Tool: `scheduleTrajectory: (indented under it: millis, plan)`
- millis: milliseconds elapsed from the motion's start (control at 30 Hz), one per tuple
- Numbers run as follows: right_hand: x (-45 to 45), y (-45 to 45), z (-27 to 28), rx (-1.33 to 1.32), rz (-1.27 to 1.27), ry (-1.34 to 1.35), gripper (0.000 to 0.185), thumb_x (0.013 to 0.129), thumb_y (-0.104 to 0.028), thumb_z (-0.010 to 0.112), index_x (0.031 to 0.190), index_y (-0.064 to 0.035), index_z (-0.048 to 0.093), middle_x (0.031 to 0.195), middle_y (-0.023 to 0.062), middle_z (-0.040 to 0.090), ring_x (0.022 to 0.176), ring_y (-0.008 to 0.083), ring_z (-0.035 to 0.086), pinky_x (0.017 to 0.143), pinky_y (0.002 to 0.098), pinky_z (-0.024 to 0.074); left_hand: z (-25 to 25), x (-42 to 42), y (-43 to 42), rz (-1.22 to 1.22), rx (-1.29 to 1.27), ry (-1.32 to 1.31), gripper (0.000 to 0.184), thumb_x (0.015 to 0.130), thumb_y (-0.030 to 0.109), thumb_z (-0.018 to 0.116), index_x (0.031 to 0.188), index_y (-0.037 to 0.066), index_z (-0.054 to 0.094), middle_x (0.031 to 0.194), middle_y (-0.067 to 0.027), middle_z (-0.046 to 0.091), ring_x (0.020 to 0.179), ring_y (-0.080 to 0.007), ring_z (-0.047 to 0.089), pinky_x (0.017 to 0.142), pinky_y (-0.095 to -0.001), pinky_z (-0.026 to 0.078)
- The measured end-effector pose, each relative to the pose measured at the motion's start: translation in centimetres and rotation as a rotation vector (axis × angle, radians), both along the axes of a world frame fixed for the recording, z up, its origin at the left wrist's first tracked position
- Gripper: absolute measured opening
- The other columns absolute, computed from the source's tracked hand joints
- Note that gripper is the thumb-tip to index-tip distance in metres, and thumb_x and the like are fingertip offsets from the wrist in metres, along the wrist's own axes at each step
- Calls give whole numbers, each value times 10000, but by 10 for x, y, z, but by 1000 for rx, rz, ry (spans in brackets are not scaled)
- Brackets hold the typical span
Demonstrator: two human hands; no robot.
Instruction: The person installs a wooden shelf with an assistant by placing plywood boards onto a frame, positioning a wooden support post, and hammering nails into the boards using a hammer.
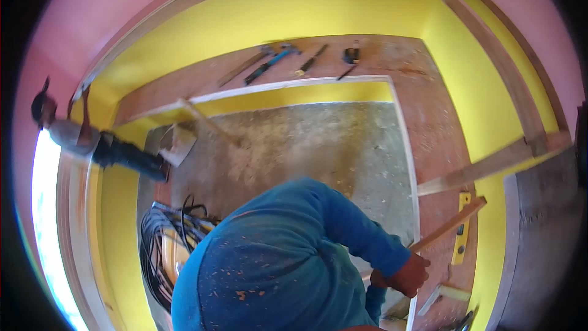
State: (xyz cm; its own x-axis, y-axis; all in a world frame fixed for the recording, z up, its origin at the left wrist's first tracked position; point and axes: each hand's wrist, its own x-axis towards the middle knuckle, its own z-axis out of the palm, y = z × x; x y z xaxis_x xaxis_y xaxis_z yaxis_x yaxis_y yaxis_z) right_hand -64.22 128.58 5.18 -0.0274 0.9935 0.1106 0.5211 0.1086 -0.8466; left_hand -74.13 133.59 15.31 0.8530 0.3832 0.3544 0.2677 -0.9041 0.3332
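Observation:
A blue sleeve reaches across to my left hand [414, 276], which is closed at the lower right beside the shelf's pale front edge. A wooden strip [450, 224] slants up from this hand over the shelf, its middle covered by the cuff. My right hand [378, 279] is close by, under the left forearm and near the strip's lower part; its fingers are mostly hidden. On the shelf beyond the strip lies a yellow spirit level [458, 242]. A try square [444, 297] rests below my left hand.
A wooden shelf [432, 141] runs round the yellow walls, with hammers [269, 64], a dark-handled tool [312, 60] and a small black tool [351, 55] on it. Coiled black cable [160, 257] sits lower left. Another person [86, 138] stands at left, arms raised. Timber posts [490, 34] cross at right.

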Motion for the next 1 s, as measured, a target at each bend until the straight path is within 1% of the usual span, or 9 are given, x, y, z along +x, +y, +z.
scheduleTrajectory:
  millis: [133, 233, 400, 567, 667, 700, 833, 933, 1000]
  plan:
    - [-79, 32, 20, -52, 234, 218, 311, 647, -34, 675, 872, -49, 460, 781, 50, 482, 736, 195, 487, 683, 328, 407, 25, -136, -62, 178, -534, -194, 331, 731, 351, 673, 630, 50, 580, 629, -144, 592, 671, -335, 608, 594, -452, 448]
    - [-164, 69, 59, 69, 515, 269, 249, 650, -1, 649, 778, -57, 443, 680, 20, 455, 642, 146, 473, 613, 285, 412, -49, -218, -122, 610, -807, -346, 389, 782, 407, 661, 703, 27, 631, 685, -182, 614, 676, -339, 610, 602, -408, 458]
    - [-349, 68, 119, -10, 781, 726, 278, 665, 5, 657, 783, -82, 421, 738, 11, 457, 693, 138, 470, 670, 293, 425, -94, -291, -191, 1040, -979, -758, 547, 796, 485, 646, 1110, 39, 603, 1005, -145, 637, 918, -258, 605, 750, -360, 478]
    - [-484, -41, 136, -683, 1122, 1336, 306, 760, -19, 667, 971, -94, 459, 954, 75, 564, 937, 242, 567, 932, 426, 433, -64, -384, -248, 1044, -587, -1852, 920, 750, 654, 583, 1406, 105, 244, 1398, -72, 366, 1212, -260, 422, 933, -434, 414]
    - [-539, -97, 129, -953, 1272, 1358, 320, 803, -73, 659, 1082, -124, 510, 1125, 110, 582, 1111, 273, 528, 1020, 447, 358, -23, -447, -299, 1152, 188, -2238, 853, 735, 677, 570, 1346, 119, 362, 1267, -106, 490, 1139, -280, 475, 964, -451, 380]
    - [-555, -114, 129, -1069, 1292, 1353, 328, 819, -110, 656, 1122, -137, 533, 1151, 103, 592, 1148, 265, 513, 1036, 455, 343, 9, -462, -314, 854, 369, -2499, 803, 748, 672, 561, 1322, 134, 398, 1204, -116, 536, 1106, -285, 495, 965, -454, 375]
    - [-615, -169, 145, -1630, 1390, 1240, 344, 853, -171, 629, 1173, -119, 517, 1177, 71, 584, 1147, 248, 511, 1005, 430, 377, 64, -546, -369, 1164, 983, -2151, 582, 824, 641, 487, 1054, 107, 487, 932, -115, 581, 843, -281, 578, 786, -453, 471]
    - [-657, -163, 150, -1936, 1798, 720, 372, 871, -166, 599, 1213, -75, 484, 1200, 99, 561, 1136, 228, 517, 946, 416, 433, 122, -601, -407, 1136, 1057, -1956, 497, 858, 587, 484, 995, 110, 456, 807, -97, 557, 714, -259, 570, 645, -409, 490]
    - [-670, -147, 145, -1609, 2067, 482, 450, 830, -93, 635, 1237, -27, 454, 1114, 103, 588, 1025, 189, 571, 871, 342, 479, 169, -632, -405, 1492, 1209, -1747, 446, 868, 530, 518, 983, 106, 439, 748, -87, 546, 648, -249, 560, 563, -389, 475]
